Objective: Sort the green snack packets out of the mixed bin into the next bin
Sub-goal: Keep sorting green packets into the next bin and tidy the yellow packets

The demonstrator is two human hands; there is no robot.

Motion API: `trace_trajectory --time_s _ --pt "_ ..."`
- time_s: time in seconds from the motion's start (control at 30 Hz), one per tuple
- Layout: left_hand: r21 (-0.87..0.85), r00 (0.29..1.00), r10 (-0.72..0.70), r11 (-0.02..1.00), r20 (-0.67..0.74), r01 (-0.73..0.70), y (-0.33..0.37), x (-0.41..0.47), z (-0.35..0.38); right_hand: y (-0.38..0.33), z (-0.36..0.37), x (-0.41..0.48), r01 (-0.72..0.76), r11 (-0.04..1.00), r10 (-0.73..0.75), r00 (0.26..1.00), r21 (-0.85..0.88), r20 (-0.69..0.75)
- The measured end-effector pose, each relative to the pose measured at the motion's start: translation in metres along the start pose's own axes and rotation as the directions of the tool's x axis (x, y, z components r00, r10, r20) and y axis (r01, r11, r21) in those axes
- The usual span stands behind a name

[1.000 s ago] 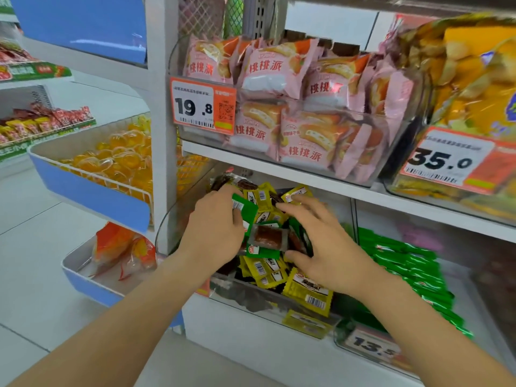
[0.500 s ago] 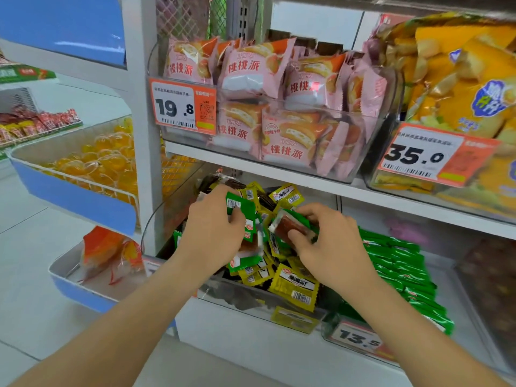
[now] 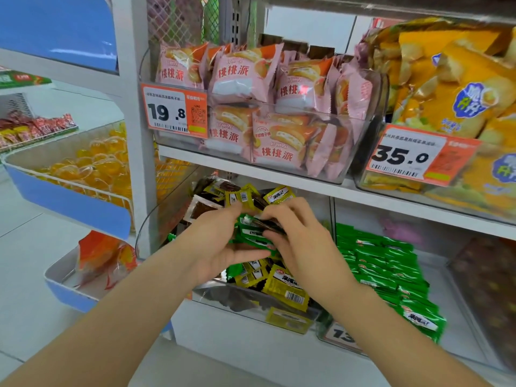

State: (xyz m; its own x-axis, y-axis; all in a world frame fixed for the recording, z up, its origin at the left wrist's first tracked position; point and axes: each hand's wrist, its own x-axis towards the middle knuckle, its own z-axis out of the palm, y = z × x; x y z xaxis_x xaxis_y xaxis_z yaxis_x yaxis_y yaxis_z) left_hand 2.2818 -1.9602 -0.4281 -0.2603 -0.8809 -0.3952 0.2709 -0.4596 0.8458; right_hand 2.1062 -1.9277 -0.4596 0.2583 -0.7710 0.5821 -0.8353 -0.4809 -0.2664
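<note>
Your left hand (image 3: 220,247) holds a stack (image 3: 251,239) of green packets, thumb over it and fingers flat beneath. Your right hand (image 3: 304,247) faces it, thumb and fingertips pinching the top packet (image 3: 267,224) of that stack. The top packet's face looks dark; I cannot tell whether it is green. Both hands hang over the mixed bin (image 3: 245,304), knuckles nearly touching.

Under your palms lie yellow packets (image 3: 284,286), one tipped over the bin's front wall. Beyond your fingertips sit more yellow ones and some brown packets (image 3: 206,208), heaped toward the back.

Just to the right of your right wrist stands the next bin (image 3: 325,324), with green packets (image 3: 391,269) piled along its left side. A clear divider (image 3: 332,216) stands between the two bins, beside your right hand.

Close above both hands runs a shelf board (image 3: 251,172). On it, a clear tub of pink packets (image 3: 243,79) carries a 19.8 tag (image 3: 174,113). Up and right of your right hand are yellow bags (image 3: 460,88) with a 35.0 tag (image 3: 418,155).

Left of your left hand rises a white post (image 3: 134,107), and past it a blue basket (image 3: 69,202) of orange jelly cups (image 3: 92,169).
</note>
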Motion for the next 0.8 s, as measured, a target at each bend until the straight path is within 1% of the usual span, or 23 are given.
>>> trace_trajectory --time_s 0.07,0.1,0.17,0.23,0.27,0.37,0.43,0.53,0.57,0.63,0.67,0.7,0.73,0.8 --pt "-0.015 0.999 -0.016 1.0 0.039 0.017 0.001 0.003 -0.003 0.007 -0.004 0.0 -0.039 0.985 0.037 0.999 0.17 0.016" --pt "-0.001 0.997 -0.007 1.0 0.073 0.007 0.002 0.003 -0.005 0.009 -0.007 0.0 -0.05 0.974 0.047 0.999 0.22 0.021" --pt "-0.001 0.992 0.022 1.0 0.124 -0.023 0.003 0.003 -0.006 0.011 -0.012 -0.001 -0.093 0.951 0.076 0.995 0.293 0.07" --pt "-0.038 0.99 0.051 0.998 0.135 -0.046 0.003 0.001 -0.006 0.008 -0.016 -0.002 -0.162 0.918 0.115 0.982 0.361 0.148" --pt "-0.051 0.99 0.055 0.998 0.129 -0.049 0.002 0.0 -0.005 0.008 -0.015 -0.002 -0.177 0.904 0.126 0.98 0.388 0.153" --pt "-0.061 0.991 0.06 0.997 0.116 -0.053 -0.001 -0.001 -0.002 0.007 -0.012 -0.003 -0.176 0.889 0.165 0.984 0.423 0.062" --pt "-0.04 0.989 0.071 0.997 0.133 -0.066 -0.003 -0.002 0.0 0.004 -0.009 -0.002 -0.204 0.864 0.224 0.974 0.461 0.011" --pt "0.036 0.976 0.119 0.991 0.18 -0.128 -0.005 0.0 0.001 -0.003 -0.007 0.0 -0.265 0.735 0.344 0.939 0.624 -0.006" --pt "0.05 0.972 0.135 0.988 0.19 -0.147 -0.005 0.0 0.0 -0.005 -0.008 0.001 -0.262 0.711 0.363 0.932 0.653 -0.021" --pt "0.049 0.967 0.157 0.984 0.202 -0.17 -0.004 -0.002 -0.001 -0.006 -0.011 0.002 -0.26 0.727 0.375 0.926 0.635 -0.05" --pt "0.049 0.965 0.166 0.983 0.202 -0.179 -0.004 -0.003 -0.002 -0.005 -0.013 0.002 -0.28 0.721 0.388 0.921 0.634 -0.034" --pt "0.054 0.965 0.176 0.98 0.195 -0.19 -0.004 -0.003 -0.003 -0.003 -0.015 0.002 -0.315 0.689 0.408 0.913 0.652 0.009" --pt "0.064 0.965 0.187 0.977 0.181 -0.202 -0.004 -0.003 -0.005 -0.001 -0.016 0.001 -0.354 0.635 0.425 0.902 0.687 0.071" --pt "0.095 0.966 0.215 0.968 0.146 -0.23 -0.003 -0.002 -0.007 0.002 -0.017 -0.001 -0.434 0.491 0.445 0.87 0.755 0.21"
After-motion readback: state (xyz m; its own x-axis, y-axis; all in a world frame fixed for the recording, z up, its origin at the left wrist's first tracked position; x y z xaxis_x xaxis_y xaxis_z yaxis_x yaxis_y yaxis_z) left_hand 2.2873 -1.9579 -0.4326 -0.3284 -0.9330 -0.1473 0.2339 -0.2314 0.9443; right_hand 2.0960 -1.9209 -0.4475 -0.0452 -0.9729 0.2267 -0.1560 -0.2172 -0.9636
